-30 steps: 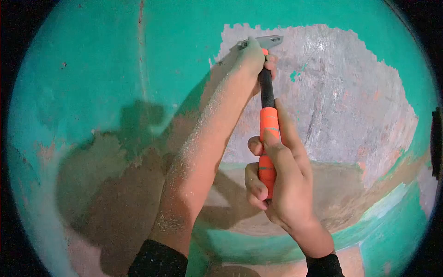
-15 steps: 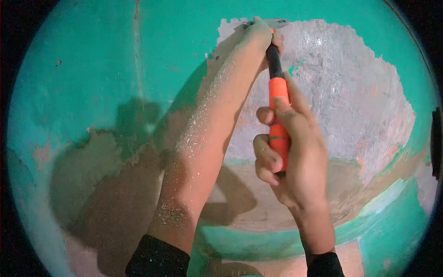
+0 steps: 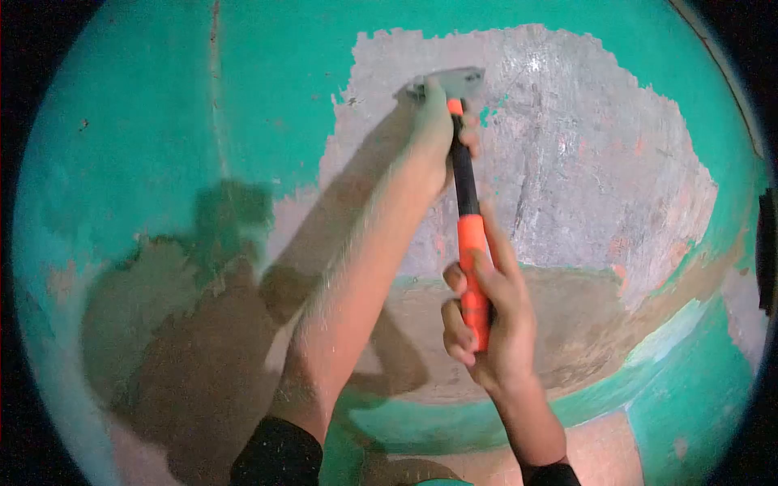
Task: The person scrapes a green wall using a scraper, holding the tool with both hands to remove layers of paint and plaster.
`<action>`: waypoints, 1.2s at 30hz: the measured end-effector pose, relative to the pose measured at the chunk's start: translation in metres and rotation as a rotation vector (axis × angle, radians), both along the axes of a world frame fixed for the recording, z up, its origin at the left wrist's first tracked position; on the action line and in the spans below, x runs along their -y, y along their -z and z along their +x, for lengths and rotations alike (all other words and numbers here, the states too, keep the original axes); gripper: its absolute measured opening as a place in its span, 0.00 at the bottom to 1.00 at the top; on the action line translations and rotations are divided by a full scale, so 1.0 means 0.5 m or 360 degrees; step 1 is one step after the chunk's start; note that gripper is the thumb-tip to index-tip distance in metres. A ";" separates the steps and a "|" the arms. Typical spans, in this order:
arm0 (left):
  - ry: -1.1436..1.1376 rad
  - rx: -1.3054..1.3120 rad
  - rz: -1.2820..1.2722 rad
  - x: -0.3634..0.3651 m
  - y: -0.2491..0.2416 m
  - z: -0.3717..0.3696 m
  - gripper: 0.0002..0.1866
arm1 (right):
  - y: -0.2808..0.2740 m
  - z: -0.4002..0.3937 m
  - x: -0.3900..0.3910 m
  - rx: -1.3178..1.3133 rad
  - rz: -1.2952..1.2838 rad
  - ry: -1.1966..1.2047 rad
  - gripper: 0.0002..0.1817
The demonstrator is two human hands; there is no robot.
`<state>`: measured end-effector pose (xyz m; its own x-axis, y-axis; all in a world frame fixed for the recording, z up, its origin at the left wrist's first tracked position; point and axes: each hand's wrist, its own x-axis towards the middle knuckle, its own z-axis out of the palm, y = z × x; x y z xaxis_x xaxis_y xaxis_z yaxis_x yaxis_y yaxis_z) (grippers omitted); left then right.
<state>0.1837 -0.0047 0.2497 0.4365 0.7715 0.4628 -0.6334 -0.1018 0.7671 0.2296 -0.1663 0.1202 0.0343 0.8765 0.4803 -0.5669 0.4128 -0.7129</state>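
A long-handled scraper [image 3: 464, 182] with an orange grip, a black shaft and a grey head is held upright against the wall. My left hand [image 3: 440, 121] is closed around its upper shaft, just under the head, with the thumb up against the head. Lower down, my right hand [image 3: 506, 304] wraps around the orange grip. The scraper's head lies over a bare greyish patch [image 3: 600, 162] where the green paint is off. Its blade edge is too blurred to make out. Pale flakes cling to my left forearm.
Green paint [image 3: 292, 73] surrounds the patch, with a ragged edge. A vertical crack-like line [image 3: 215, 89] runs down the wall at left. My shadow [image 3: 178, 324] covers the lower left. Below the patch is a brownish band [image 3: 559, 340], and a dark object [image 3: 765, 251] stands at the right edge.
Both hands and the scraper have moved down and slightly left over the wall. More bare patch shows above the head. The view has shifted a little.
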 end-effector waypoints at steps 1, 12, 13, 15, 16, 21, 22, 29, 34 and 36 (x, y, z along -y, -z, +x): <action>0.0117 0.0069 -0.0059 0.008 0.024 0.008 0.24 | 0.017 0.012 0.003 -0.0045 -0.0017 0.0003 0.35; 0.0410 -0.0019 -0.0232 0.028 0.180 0.126 0.26 | 0.194 0.073 0.004 0.0271 0.0024 0.0593 0.39; 0.0418 -0.0024 -0.0227 0.025 0.174 0.125 0.26 | 0.196 0.074 0.001 0.0326 0.0072 0.0632 0.39; 0.0450 0.0025 -0.0189 0.025 0.173 0.126 0.25 | 0.201 0.079 -0.007 0.0431 0.0181 0.0718 0.38; 0.0463 0.0037 -0.0174 0.025 0.172 0.126 0.25 | 0.198 0.083 0.000 0.0526 0.0205 0.0749 0.37; 0.0445 0.0007 -0.0107 0.018 0.168 0.131 0.27 | 0.174 0.084 0.020 0.0641 0.0281 0.0745 0.37; 0.0449 0.0015 -0.0105 0.018 0.172 0.131 0.27 | 0.169 0.082 0.017 0.0765 0.0378 0.0815 0.37; 0.0423 0.0081 -0.0082 0.028 0.159 0.131 0.27 | 0.159 0.085 0.022 0.0648 0.0268 0.0674 0.38; 0.0431 0.0103 -0.0118 0.036 0.162 0.139 0.27 | 0.136 0.083 0.036 0.0657 0.0279 0.0829 0.34; 0.0442 0.0108 -0.0117 0.035 0.158 0.138 0.27 | 0.138 0.083 0.035 0.0672 0.0278 0.0811 0.36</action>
